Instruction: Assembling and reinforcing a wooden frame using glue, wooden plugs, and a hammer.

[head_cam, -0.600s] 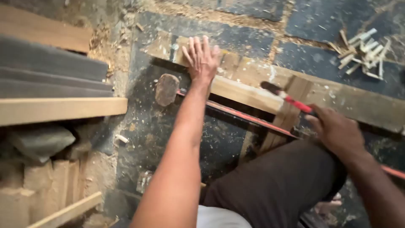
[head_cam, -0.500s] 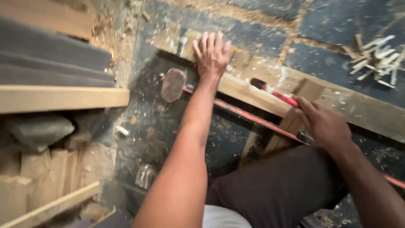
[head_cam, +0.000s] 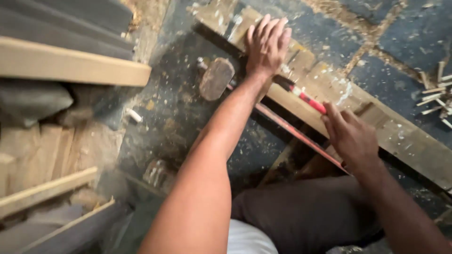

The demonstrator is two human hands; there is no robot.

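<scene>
- Left hand (head_cam: 266, 44) lies flat, palm down, on the far end of a long wooden plank (head_cam: 339, 91); fingers straight and pressed close together, gripping nothing.
- Plank lies on the floor (head_cam: 188, 122), running diagonally from the top centre down to the right edge; its surface is paint-stained and dusty.
- Right hand (head_cam: 353, 136) rests on the near edge of the plank around its middle; fingers loosely curled, tips touching the end of a red-handled tool (head_cam: 306, 99).
- Whether the right hand actually grips the tool is hard to tell; it looks more like a light touch than a pinch.
- Red-handled tool lies on the plank between the two hands, with a dark tip pointing toward the left hand.
- A thin red bar (head_cam: 301, 136) runs just beside the plank's near edge, parallel to it, passing under the right hand.
- Hammer head (head_cam: 216, 77), rounded and dusty, sits on the floor just left of the left wrist, near the plank's far end.
- Stacked wooden boards (head_cam: 70, 66) at the left edge, well apart from the hands.
- Pile of small wood splinters (head_cam: 438, 94) on the floor at the right edge, beyond the plank.
- Person's dark-trousered knee (head_cam: 301, 216) at the bottom centre, below the plank.
</scene>
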